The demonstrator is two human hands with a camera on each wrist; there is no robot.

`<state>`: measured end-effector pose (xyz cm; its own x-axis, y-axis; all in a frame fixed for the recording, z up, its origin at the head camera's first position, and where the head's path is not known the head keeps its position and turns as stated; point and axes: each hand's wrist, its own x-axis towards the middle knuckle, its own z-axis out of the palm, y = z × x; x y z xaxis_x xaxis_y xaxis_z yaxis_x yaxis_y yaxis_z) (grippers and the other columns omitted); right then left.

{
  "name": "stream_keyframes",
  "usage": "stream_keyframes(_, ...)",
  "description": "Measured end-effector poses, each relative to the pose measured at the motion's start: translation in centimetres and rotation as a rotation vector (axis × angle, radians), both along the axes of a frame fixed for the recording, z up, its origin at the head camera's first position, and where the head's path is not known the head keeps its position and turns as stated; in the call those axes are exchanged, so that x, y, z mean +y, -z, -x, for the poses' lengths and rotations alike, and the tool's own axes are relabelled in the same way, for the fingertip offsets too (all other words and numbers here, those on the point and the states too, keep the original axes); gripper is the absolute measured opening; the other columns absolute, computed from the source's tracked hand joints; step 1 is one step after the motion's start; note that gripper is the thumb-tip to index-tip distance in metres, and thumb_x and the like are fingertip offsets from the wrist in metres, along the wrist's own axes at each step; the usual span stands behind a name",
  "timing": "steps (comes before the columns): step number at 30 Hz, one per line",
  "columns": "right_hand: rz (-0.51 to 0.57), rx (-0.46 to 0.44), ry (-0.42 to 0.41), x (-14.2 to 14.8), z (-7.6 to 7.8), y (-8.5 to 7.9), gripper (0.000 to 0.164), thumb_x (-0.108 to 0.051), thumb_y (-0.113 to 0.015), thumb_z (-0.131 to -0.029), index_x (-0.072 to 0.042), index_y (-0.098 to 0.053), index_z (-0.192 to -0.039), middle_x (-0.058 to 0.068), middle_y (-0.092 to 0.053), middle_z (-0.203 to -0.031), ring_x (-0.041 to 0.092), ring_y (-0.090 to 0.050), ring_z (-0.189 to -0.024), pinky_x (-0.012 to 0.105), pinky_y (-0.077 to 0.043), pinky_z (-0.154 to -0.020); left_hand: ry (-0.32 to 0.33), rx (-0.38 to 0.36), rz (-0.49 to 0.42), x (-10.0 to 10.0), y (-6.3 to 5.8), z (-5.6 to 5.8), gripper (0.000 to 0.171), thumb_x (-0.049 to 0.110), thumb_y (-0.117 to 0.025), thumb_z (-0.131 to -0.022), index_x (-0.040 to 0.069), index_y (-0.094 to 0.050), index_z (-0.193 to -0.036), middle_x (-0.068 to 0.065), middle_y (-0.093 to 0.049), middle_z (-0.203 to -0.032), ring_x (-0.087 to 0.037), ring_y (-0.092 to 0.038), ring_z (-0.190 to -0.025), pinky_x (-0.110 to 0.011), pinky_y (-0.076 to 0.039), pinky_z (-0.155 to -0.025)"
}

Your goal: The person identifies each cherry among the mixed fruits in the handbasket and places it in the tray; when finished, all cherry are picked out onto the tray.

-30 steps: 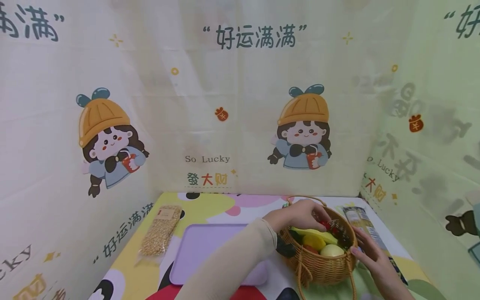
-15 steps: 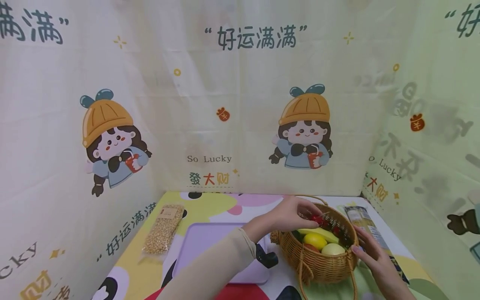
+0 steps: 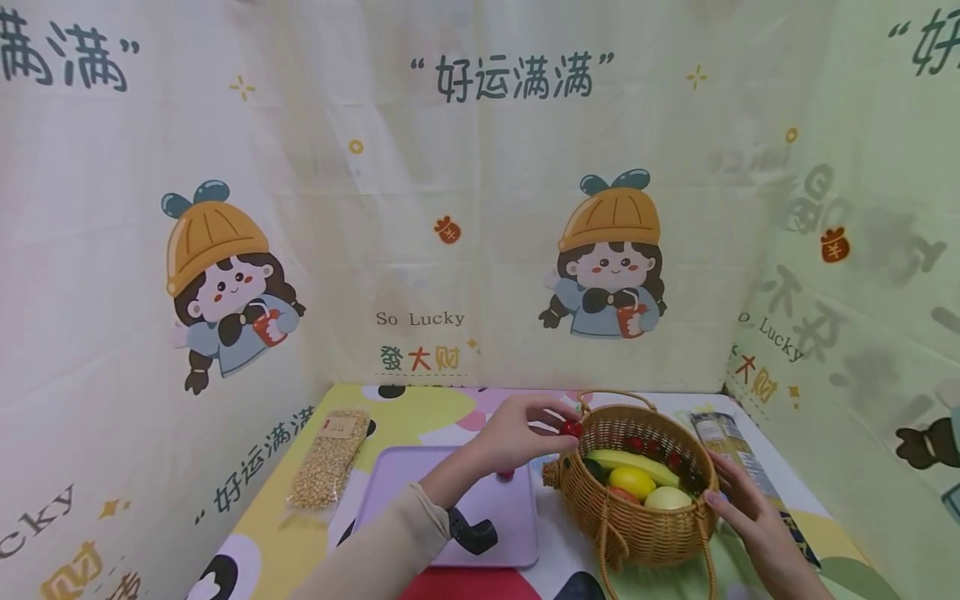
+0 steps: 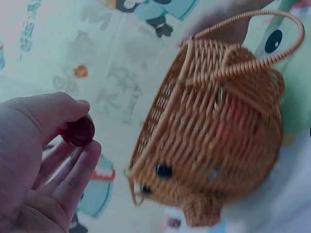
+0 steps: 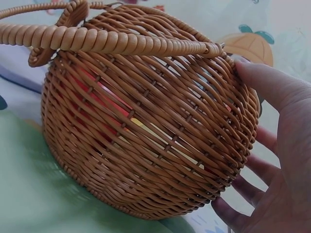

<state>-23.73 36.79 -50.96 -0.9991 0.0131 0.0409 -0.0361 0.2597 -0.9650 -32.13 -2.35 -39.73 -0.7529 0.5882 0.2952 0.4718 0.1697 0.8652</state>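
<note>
Thumb and fingers of my left hand (image 3: pixel 513 435) pinch a small round dark red cherry (image 4: pixel 80 131), just left of the wicker basket's rim. The brown wicker basket (image 3: pixel 652 537) stands at the right of the table, shaped like an animal with a snout. Inside lie a banana (image 3: pixel 633 464), a lemon (image 3: pixel 632 482), a pale round fruit (image 3: pixel 667 498) and several small red fruits. My right hand (image 3: pixel 757 521) grips the basket's right side, thumb at the rim and fingers against the outer wall. Left of the basket is a purple tray (image 3: pixel 408 479), partly hidden by my left arm.
A small red thing (image 3: pixel 506 475) shows on the tray beside my left wrist. A bag of yellowish beans or grains (image 3: pixel 327 460) lies at the left. Behind my right hand lies a long printed packet (image 3: pixel 738 454). Printed cloth walls (image 3: pixel 510 292) enclose the table.
My left hand has come up out of the basket and moved left past its rim with the cherry. The right hand has stayed on the basket.
</note>
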Motion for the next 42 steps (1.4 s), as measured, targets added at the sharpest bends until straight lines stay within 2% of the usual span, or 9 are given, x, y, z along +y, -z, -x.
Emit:
stream_keyframes(3, -0.011, 0.003, 0.005, 0.1, -0.1, 0.1, 0.072, -0.029, -0.051, -0.12, -0.016, -0.012, -0.18, 0.033, -0.004, -0.183, -0.011, -0.038, -0.134, 0.009, -0.047, -0.09, -0.065, -0.025, -0.016, -1.8, 0.8, 0.3, 0.029, 0.028, -0.089, -0.096, 0.028, -0.083, -0.124, 0.008, -0.082, -0.121, -0.014, -0.079, -0.114, -0.029, -0.066, -0.092)
stream_keyframes(5, -0.015, 0.003, 0.007, 0.1, -0.1, 0.1, 0.073, -0.029, -0.05, -0.12, -0.016, -0.011, -0.18, 0.033, -0.005, -0.183, -0.014, -0.038, -0.131, 0.009, -0.047, -0.09, -0.107, -0.036, -0.017, -3.0, 1.5, 0.5, 0.028, 0.03, -0.089, -0.097, 0.03, -0.082, -0.124, 0.008, -0.082, -0.121, -0.016, -0.079, -0.115, -0.031, -0.067, -0.092)
stream_keyframes(9, -0.018, -0.008, 0.007, 0.1, -0.1, 0.0, 0.073, -0.03, -0.05, -0.12, -0.016, -0.01, -0.18, 0.033, -0.002, -0.183, 0.018, -0.035, -0.157, 0.009, -0.047, -0.089, -0.177, -0.035, -0.013, -5.3, 3.2, 0.9, 0.028, 0.03, -0.088, -0.097, 0.028, -0.081, -0.124, 0.004, -0.083, -0.119, -0.018, -0.079, -0.114, -0.032, -0.066, -0.091)
stream_keyframes(12, -0.015, -0.016, 0.008, 0.1, -0.1, 0.1, 0.074, -0.031, -0.05, -0.12, -0.016, -0.009, -0.18, 0.033, -0.002, -0.183, 0.043, -0.023, -0.163, 0.009, -0.047, -0.088, -0.21, -0.036, -0.016, -6.9, 4.7, 1.3, 0.027, 0.029, -0.089, -0.097, 0.024, -0.081, -0.123, 0.0, -0.083, -0.118, -0.019, -0.079, -0.114, -0.03, -0.065, -0.091)
stream_keyframes(19, -0.013, -0.002, 0.002, -0.1, -0.1, 0.2, 0.073, -0.031, -0.05, -0.12, -0.019, -0.012, -0.18, 0.034, -0.006, -0.183, 0.0, -0.039, -0.145, 0.011, -0.049, -0.09, -0.329, -0.068, 0.021, -10.8, 8.1, 2.1, 0.03, 0.031, -0.087, -0.098, 0.019, -0.082, -0.125, -0.002, -0.081, -0.121, -0.022, -0.076, -0.116, -0.031, -0.064, -0.092)
stream_keyframes(20, -0.008, 0.003, 0.0, -0.1, -0.1, 0.3, 0.072, -0.031, -0.051, -0.12, -0.019, -0.012, -0.18, 0.034, -0.006, -0.182, 0.005, -0.039, -0.15, 0.011, -0.05, -0.09, -0.351, -0.072, 0.03, -11.3, 8.6, 2.2, 0.03, 0.031, -0.087, -0.099, 0.018, -0.081, -0.126, -0.002, -0.082, -0.121, -0.023, -0.076, -0.116, -0.032, -0.065, -0.093)
stream_keyframes(23, -0.004, 0.018, -0.004, -0.1, -0.2, 0.4, 0.072, -0.029, -0.051, -0.12, -0.019, -0.013, -0.18, 0.033, -0.009, -0.182, -0.006, -0.042, -0.144, 0.012, -0.05, -0.09, -0.408, -0.069, 0.049, -12.5, 9.9, 2.6, 0.029, 0.027, -0.086, -0.1, 0.016, -0.082, -0.126, -0.002, -0.083, -0.119, -0.023, -0.076, -0.116, -0.034, -0.066, -0.093)
stream_keyframes(27, -0.001, 0.038, -0.004, -0.1, -0.3, 0.7, 0.07, -0.026, -0.051, -0.12, -0.018, -0.015, -0.179, 0.033, -0.012, -0.179, -0.029, -0.041, -0.116, 0.012, -0.051, -0.09, -0.478, -0.047, 0.069, -13.7, 11.5, 3.2, 0.028, 0.021, -0.088, -0.097, 0.013, -0.082, -0.123, -0.004, -0.084, -0.115, -0.024, -0.078, -0.111, -0.035, -0.067, -0.09)
stream_keyframes(42, 0.001, 0.045, -0.005, -0.3, -0.5, 0.7, 0.069, -0.025, -0.05, -0.12, -0.016, -0.015, -0.179, 0.027, -0.017, -0.178, -0.03, -0.041, -0.115, 0.011, -0.049, -0.09, -0.51, -0.064, 0.124, -14.9, 15.1, 4.3, 0.032, 0.014, -0.094, -0.09, 0.011, -0.083, -0.119, -0.005, -0.082, -0.111, -0.018, -0.076, -0.099, -0.034, -0.066, -0.087)
